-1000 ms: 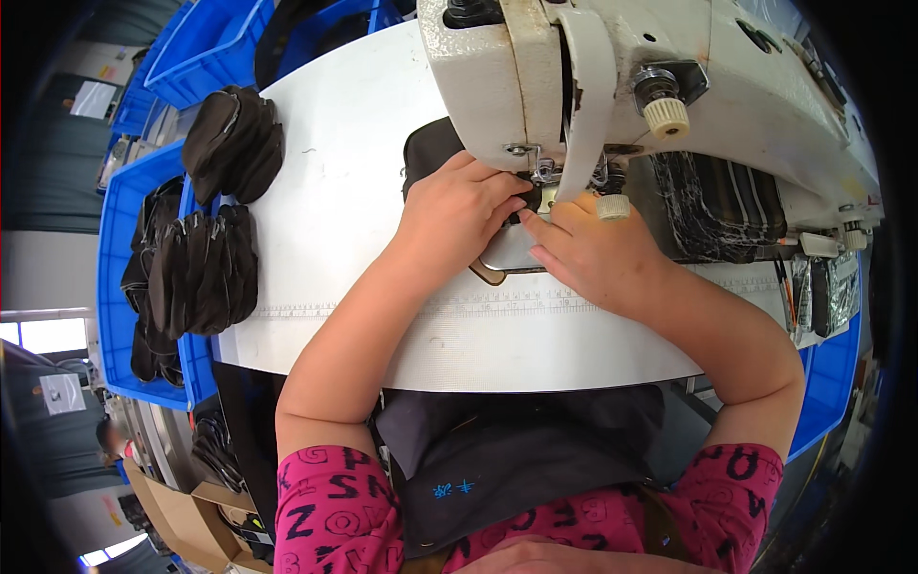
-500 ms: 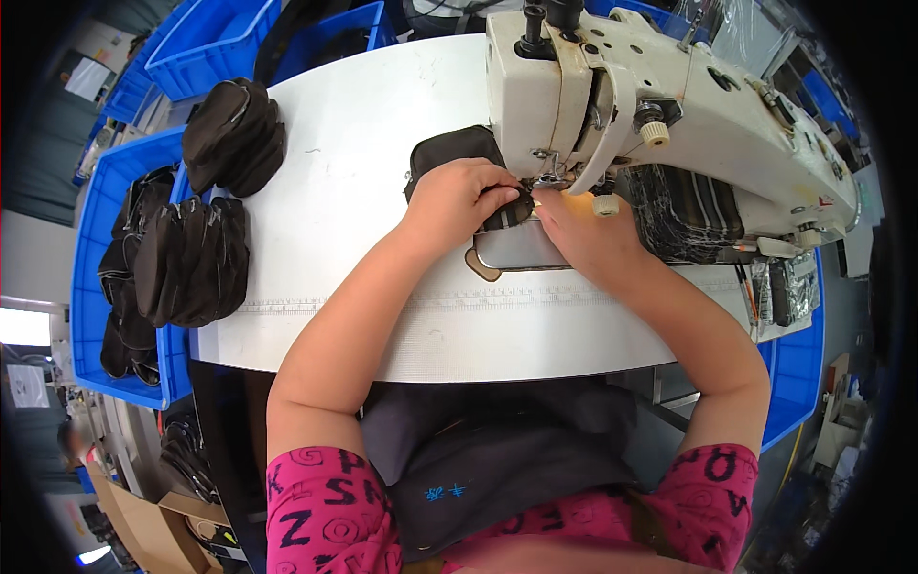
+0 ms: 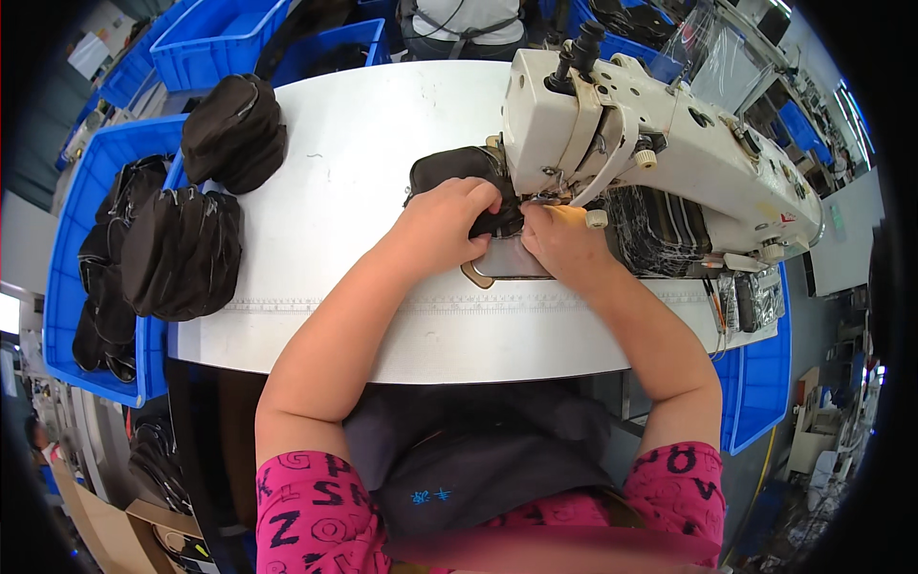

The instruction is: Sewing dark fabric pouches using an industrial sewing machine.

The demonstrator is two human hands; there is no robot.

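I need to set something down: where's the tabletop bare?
The widest bare patch of white tabletop lies between the piled dark pouches at left and the left hand. Another runs between the forearms, from ruler markings to front edge. It's crowded around the sewing machine: right hand, dark fabric, dark stack.

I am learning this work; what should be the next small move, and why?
Probably the left hand should ease the dark pouch slightly toward the sewing machine: this hand rests on the pouch, whose edge lies by the machine's head, with the right hand nearby.
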